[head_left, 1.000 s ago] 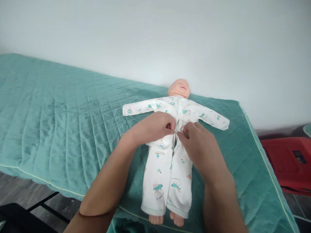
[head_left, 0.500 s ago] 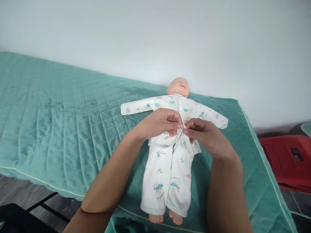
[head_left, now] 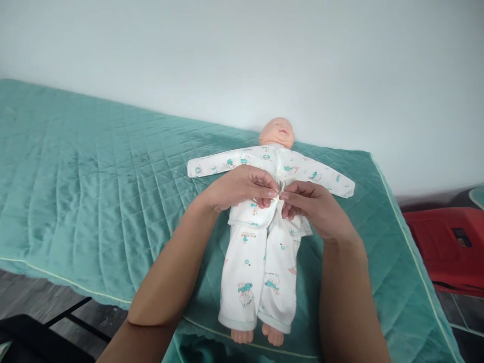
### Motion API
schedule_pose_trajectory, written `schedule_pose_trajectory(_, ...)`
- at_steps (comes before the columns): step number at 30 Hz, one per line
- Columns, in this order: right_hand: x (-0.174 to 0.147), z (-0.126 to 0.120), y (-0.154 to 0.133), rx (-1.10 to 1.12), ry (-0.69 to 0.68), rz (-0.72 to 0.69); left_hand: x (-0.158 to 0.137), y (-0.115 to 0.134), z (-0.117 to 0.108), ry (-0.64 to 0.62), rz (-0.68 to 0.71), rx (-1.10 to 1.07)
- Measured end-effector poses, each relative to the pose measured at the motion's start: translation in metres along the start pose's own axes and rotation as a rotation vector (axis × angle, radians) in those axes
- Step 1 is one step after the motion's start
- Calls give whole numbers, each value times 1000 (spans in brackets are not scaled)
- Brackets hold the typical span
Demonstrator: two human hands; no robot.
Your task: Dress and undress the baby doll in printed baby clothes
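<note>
A baby doll lies on its back, dressed in a white printed shirt and matching pants. Its sleeves spread out to both sides and its bare feet show below the cuffs. Over the doll's belly, my left hand pinches the shirt's front edge between thumb and fingertips. My right hand pinches the opposite front edge, its fingertips touching or nearly touching those of the left. The fingers cover the exact bit of cloth or fastener between them. Below the hands the shirt's front hangs apart at the hem.
A green quilted cover lies over the bed under the doll, against a pale wall. Beyond the bed's right edge stands a red plastic object. At the lower left is a black object near a dark metal leg.
Both hands have shifted slightly left, drawing the shirt's front edges together at the fingertips. The doll stays in place.
</note>
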State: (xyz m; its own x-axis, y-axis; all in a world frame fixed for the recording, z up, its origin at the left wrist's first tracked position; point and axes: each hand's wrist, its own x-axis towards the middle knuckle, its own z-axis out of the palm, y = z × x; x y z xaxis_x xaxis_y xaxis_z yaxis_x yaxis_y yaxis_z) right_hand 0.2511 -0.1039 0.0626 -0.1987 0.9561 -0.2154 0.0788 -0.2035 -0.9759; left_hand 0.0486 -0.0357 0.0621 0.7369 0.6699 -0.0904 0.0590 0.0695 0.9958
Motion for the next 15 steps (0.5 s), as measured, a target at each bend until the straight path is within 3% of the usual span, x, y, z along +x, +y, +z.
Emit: schedule_pose_trajectory(15, 2, 0, 4, 23, -32, -9, 2, -3, 4, 51, 10, 78)
